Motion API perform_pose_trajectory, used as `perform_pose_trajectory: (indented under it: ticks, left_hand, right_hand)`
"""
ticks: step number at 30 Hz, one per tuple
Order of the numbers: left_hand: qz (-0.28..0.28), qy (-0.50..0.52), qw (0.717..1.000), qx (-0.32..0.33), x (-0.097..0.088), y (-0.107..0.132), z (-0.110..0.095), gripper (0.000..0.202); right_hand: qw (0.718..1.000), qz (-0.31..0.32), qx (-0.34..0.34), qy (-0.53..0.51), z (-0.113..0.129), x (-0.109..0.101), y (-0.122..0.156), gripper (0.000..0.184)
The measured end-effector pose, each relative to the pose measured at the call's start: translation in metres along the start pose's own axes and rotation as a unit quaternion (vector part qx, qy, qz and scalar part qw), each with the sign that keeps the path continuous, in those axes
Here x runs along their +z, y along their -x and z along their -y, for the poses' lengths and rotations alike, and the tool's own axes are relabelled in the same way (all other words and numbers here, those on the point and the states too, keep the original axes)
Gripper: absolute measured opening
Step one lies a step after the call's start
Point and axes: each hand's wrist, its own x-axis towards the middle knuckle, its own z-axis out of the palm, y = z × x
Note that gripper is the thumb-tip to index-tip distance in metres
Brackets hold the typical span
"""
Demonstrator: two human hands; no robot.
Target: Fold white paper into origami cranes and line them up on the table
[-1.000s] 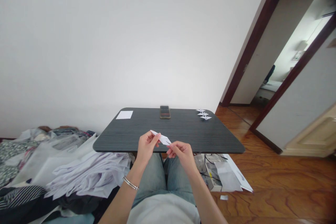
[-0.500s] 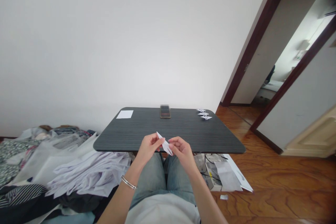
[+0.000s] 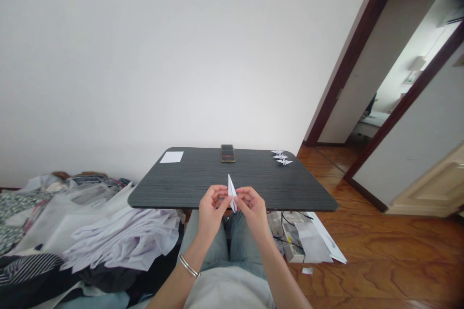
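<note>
Between my two hands is a narrow piece of folded white paper (image 3: 231,188), its long point turned up and away from me. My left hand (image 3: 213,205) pinches its left side between thumb and fingers. On the right side, my right hand (image 3: 252,205) pinches it the same way. Both hands are over the near edge of the dark table (image 3: 203,174), above my lap. Several small folded paper cranes (image 3: 283,161) stand in a row at the table's far right corner. A flat white sheet of paper (image 3: 171,157) lies at the far left.
A phone-like device (image 3: 228,153) sits at the table's back edge by the white wall. Heaped clothes and white cloth (image 3: 123,239) lie to the left. Beneath the table's right side are a box with cables (image 3: 293,246) and papers. A doorway opens at the right.
The folded paper has turned from a leftward slant to nearly upright, pointing away from me. My left hand has moved slightly right and now grips its left side lower down.
</note>
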Motion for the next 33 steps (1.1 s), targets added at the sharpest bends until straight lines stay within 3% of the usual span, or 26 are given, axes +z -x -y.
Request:
perform_pose_trajectory:
  ticks: [11,28,33]
  left_hand:
    - [0.023,0.004,1.000,-0.014,0.001,-0.001,0.001,0.016]
    - [0.072,-0.009,0.994,-0.084,-0.006,-0.006,-0.013,0.018]
    - [0.078,-0.006,0.994,-0.076,-0.006,-0.005,-0.015,0.015]
  right_hand:
    - [0.999,-0.002,-0.020,0.027,0.001,-0.002,0.000,0.014]
    - [0.996,0.063,0.050,-0.039,0.006,-0.005,-0.003,0.015]
    - [0.995,0.066,0.055,-0.045,0.006,-0.005,-0.002,0.015]
